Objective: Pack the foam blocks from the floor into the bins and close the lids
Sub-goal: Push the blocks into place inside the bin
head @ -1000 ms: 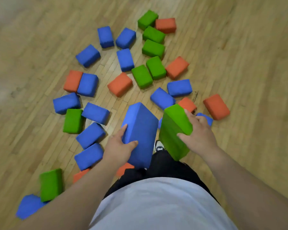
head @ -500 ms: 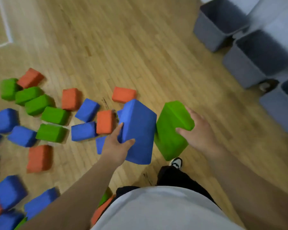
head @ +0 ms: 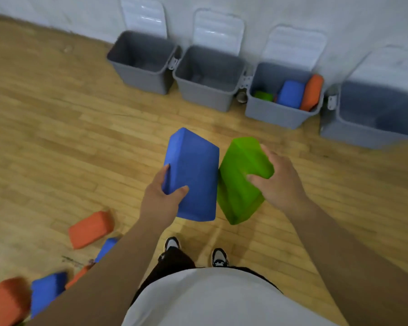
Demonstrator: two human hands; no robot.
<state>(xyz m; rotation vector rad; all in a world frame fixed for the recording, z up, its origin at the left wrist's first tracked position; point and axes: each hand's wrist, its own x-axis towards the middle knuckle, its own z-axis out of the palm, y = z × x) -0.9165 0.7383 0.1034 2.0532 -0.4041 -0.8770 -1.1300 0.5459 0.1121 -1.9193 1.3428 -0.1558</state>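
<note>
The blue foam block [head: 193, 175] is being held above the floor by the left hand [head: 160, 201], thumb and fingers curling round its near left edge, while just right of it the green foam block [head: 240, 182] is being gripped in the right hand's [head: 280, 182] curled fingers. Beyond them four grey bins [head: 141, 78] are standing open along the far wall [head: 339, 10], lids [head: 218, 29] leaning back, the third bin [head: 276, 116] holding three blocks [head: 290, 94], green, blue and orange. An orange block [head: 90, 229] and others are lying on the wooden floor [head: 57, 149] near left.
</note>
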